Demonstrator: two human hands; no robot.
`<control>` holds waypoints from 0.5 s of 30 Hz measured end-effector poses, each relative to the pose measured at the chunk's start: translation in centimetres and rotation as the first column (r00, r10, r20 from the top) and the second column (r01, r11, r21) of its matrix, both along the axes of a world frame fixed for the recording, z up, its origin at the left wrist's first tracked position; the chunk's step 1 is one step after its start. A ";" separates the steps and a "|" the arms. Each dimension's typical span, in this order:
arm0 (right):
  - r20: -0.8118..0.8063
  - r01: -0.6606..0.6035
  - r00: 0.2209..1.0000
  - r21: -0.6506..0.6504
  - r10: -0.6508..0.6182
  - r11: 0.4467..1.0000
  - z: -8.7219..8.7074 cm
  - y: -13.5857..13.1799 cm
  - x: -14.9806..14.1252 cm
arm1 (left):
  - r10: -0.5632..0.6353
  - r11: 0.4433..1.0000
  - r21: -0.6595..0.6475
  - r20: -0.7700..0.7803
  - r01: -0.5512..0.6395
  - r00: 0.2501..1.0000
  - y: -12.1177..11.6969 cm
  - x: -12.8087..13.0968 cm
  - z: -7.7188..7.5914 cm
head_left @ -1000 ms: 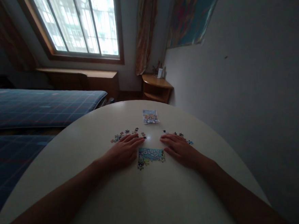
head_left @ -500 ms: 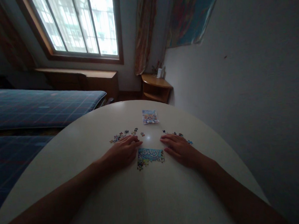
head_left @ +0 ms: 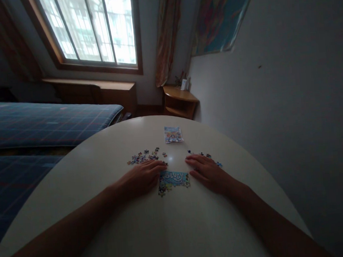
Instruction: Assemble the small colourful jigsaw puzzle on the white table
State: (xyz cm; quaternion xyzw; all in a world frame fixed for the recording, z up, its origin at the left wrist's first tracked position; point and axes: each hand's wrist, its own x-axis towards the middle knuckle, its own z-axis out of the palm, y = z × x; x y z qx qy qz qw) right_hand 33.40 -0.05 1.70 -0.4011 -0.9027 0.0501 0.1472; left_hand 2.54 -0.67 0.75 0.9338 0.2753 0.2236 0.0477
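A partly joined jigsaw puzzle (head_left: 175,178), blue with white lettering along its top, lies flat between my hands. My left hand (head_left: 142,176) is palm down at its upper left corner, with the fingertips closed on a small dark puzzle piece (head_left: 164,163). My right hand (head_left: 207,172) rests on the table just right of the puzzle, fingers stretched out and holding nothing. Beyond my left hand lie several loose pieces (head_left: 138,158), with a single piece (head_left: 164,154) nearer the middle. More loose pieces (head_left: 208,156) lie behind my right hand, partly covered by it.
On the round white table (head_left: 178,229), a printed picture packet (head_left: 173,135) lies toward the far edge. A bed with a blue plaid mattress (head_left: 50,121) stands at left. The wall (head_left: 291,128) runs along the right, and a wooden corner shelf (head_left: 181,94) stands behind.
My left hand has slid slightly right and nearer, its fingers flatter, uncovering more loose pieces. The dark piece moves along at its fingertips. My right hand stays almost still.
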 end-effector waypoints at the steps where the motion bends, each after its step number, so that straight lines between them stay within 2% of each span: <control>1: -0.003 0.007 1.000 -0.001 -0.007 1.000 0.0 0.0 0.0 | 0.001 1.000 0.002 -0.003 -0.001 1.000 0.0 0.0 0.0; 5: -0.014 0.029 0.999 -0.006 -0.029 1.000 -0.2 0.1 0.1 | 0.053 0.998 0.033 -0.005 -0.053 0.999 0.0 0.0 -0.3; 8: -0.020 0.033 0.999 -0.008 -0.033 0.999 -0.5 0.2 0.2 | 0.179 0.983 0.043 0.010 -0.180 0.984 0.0 -0.1 -0.4; 11: -0.031 0.034 0.999 -0.019 -0.035 0.999 -0.5 0.2 0.4 | 0.327 0.945 0.013 0.019 -0.327 0.945 0.0 -0.2 -0.3; 15: -0.036 0.040 0.999 -0.037 -0.041 0.999 -0.3 0.2 0.4 | 0.433 0.901 -0.030 0.007 -0.432 0.901 0.1 -0.4 -0.3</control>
